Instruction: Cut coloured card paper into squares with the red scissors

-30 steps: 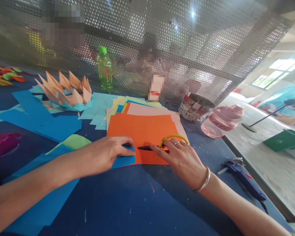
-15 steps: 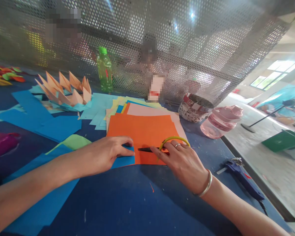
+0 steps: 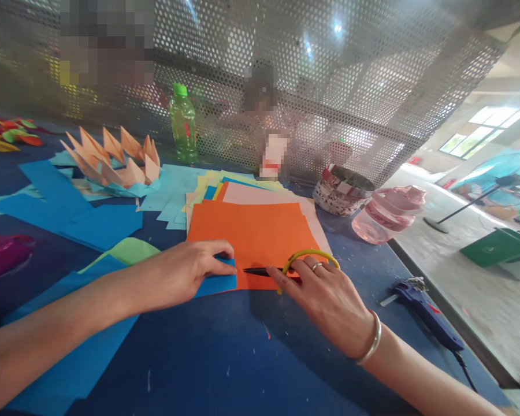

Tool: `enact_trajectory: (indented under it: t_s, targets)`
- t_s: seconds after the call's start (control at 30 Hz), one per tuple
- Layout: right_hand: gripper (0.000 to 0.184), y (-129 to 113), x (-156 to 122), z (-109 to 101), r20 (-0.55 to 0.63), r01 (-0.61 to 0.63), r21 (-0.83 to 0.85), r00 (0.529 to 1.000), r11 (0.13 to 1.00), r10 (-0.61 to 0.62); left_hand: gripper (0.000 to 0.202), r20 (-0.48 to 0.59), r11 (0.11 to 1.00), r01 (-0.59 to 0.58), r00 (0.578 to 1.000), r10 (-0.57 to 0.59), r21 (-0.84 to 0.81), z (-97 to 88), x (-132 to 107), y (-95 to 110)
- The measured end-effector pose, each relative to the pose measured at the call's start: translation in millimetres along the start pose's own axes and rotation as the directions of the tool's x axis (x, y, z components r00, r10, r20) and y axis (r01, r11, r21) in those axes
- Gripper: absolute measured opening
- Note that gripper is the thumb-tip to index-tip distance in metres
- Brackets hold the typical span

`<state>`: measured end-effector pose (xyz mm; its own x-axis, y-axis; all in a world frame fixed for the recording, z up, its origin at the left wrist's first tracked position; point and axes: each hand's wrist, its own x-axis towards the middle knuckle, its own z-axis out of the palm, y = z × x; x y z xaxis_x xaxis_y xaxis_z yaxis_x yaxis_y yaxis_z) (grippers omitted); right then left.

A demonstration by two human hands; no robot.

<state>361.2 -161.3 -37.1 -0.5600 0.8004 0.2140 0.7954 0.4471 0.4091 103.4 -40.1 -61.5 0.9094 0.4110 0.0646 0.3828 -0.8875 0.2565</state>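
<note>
My left hand [image 3: 199,267] pinches a small piece of blue paper [image 3: 220,282] between thumb and fingers, over the lower left of an orange sheet [image 3: 251,231]. In my right hand [image 3: 325,289] is a pair of scissors [image 3: 312,253] with yellow handles and dark blades. The blades look closed and point left, a short way from the blue paper's right edge. They lie over the orange sheet, which tops a stack of coloured sheets. Part of the blue paper is hidden under my left hand.
Blue paper sheets [image 3: 99,222] and a folded peach paper ring [image 3: 130,173] lie left. A green bottle [image 3: 183,124] stands behind. On the right are a woven basket [image 3: 335,196], a pink bottle [image 3: 381,219] and a glue gun [image 3: 433,318] by the table edge. A perforated screen [image 3: 342,86] rises behind.
My right hand has shifted slightly right and down, the yellow scissor handles turning a little with it. My left hand still holds the blue paper in nearly the same place.
</note>
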Motion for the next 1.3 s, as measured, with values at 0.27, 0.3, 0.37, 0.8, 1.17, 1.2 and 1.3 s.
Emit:
enact_trajectory:
  t_s: [0.27, 0.3, 0.37, 0.8, 1.17, 1.2, 1.3]
  targets:
    - [0.031, -4.9, -8.7, -6.5, -0.031, -0.009, 0.023, 0.999, 1.0, 0.01, 0.061, 0.013, 0.999, 0.044, 0.999, -0.044, -0.002, -11.0, 1.2, 12.6]
    - [0.03, -5.6, -9.7, -7.6, -0.035, -0.01, 0.024, 0.999, 1.0, 0.011, 0.06, 0.013, 0.999, 0.04, 0.999, -0.04, -0.002, -11.5, 1.6, 12.9]
    - [0.029, -6.9, -11.4, -9.5, -0.04, -0.01, 0.024, 0.999, 1.0, 0.011, 0.059, 0.017, 0.999, 0.037, 0.999, -0.037, 0.0, -11.4, 2.3, 12.6]
    - [0.062, 11.1, -35.8, 0.3, 0.079, -0.161, 0.265, 0.986, 0.951, 0.145, 0.056, 0.017, 0.998, 0.053, 0.998, -0.052, -0.044, -11.9, 1.3, 14.0]
    - [0.039, 69.1, -43.1, 34.5, 0.322, -0.545, -0.06, 0.783, 0.836, 0.533, 0.051, -0.033, 0.992, 0.027, 0.999, -0.031, -0.122, -7.8, 1.8, 7.4]
    - [0.038, 68.8, -42.8, 33.9, 0.349, -0.542, -0.098, 0.767, 0.835, 0.539, 0.051, -0.028, 0.992, 0.029, 0.999, -0.033, -0.12, -7.8, 1.6, 7.4]
    - [0.037, 61.5, -36.6, 26.3, 0.347, -0.528, -0.202, 0.749, 0.825, 0.564, 0.051, -0.005, 0.994, 0.042, 0.999, -0.043, -0.105, -7.5, 0.8, 7.3]
